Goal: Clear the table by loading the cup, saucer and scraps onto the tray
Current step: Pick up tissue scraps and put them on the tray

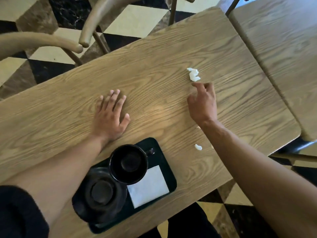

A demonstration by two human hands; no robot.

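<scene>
While the left hand (pixel 109 115) lies spread flat on the wood-grain table (pixel 60 107), the right hand (pixel 203 102), fingers loose and empty, nears the far crumpled white scrap (pixel 193 74); a light brush might flick it away, and the smaller near scrap (pixel 198 147), right of the dark rectangular tray (pixel 169 170), could be missed.

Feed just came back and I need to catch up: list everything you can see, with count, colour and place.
tray: one, dark, near table edge
cup: one, black, on tray
saucer: one, black, on tray beside cup
napkin: one, white, flat on tray
large scrap: one, white, crumpled, mid-table
small scrap: one, white, right of tray
table: one, wood-grain; second table abutting
chairs: two, tan, far side
left hand: flat on table
right hand: reaching for large scrap, not touching
</scene>
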